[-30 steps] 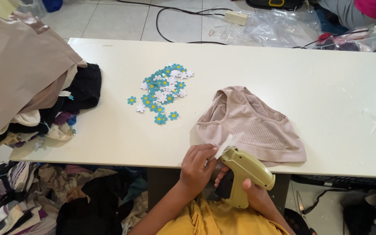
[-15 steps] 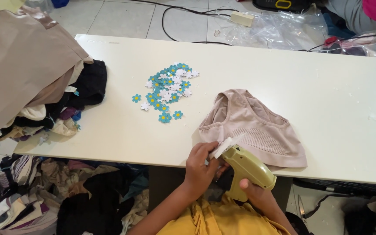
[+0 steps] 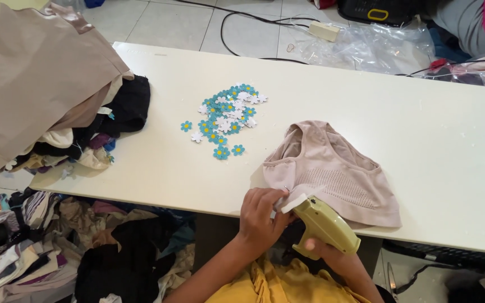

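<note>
Garment: pink-beige knit top (image 3: 332,174) lies flat on the white table (image 3: 422,129), at the near edge just in front of the person; its lower left hem is at the hands.
Tagging gun: olive-green, pistol-shaped (image 3: 324,224), nose pointed at that hem, body hanging off the table edge below the garment.
Right hand: (image 3: 332,253) wrapped closed around the gun's grip from below; trigger finger is hidden, cannot tell whether it is squeezed.
Left hand: (image 3: 262,210) fingers closed, pinching the hem and a small white tag (image 3: 304,197) against the gun's nose.
Needle: thin tip appears to sit at the hem fold; too small to tell whether it is through the cloth.
Step in hand: judged as lining up tag and hem on the needle, fastening not yet visibly done.
Next move calls for: hem and tag held steady, left fingertips clear of the needle line.
Flower cut-outs: blue and white paper flowers (image 3: 225,118) clustered up-left of the garment, well apart, untouched.
Clothes pile: mixed heap (image 3: 57,112) far left of the garment, on the table's left end.
Floor heap: more clothes (image 3: 57,241) below the table, left of the garment.
</note>
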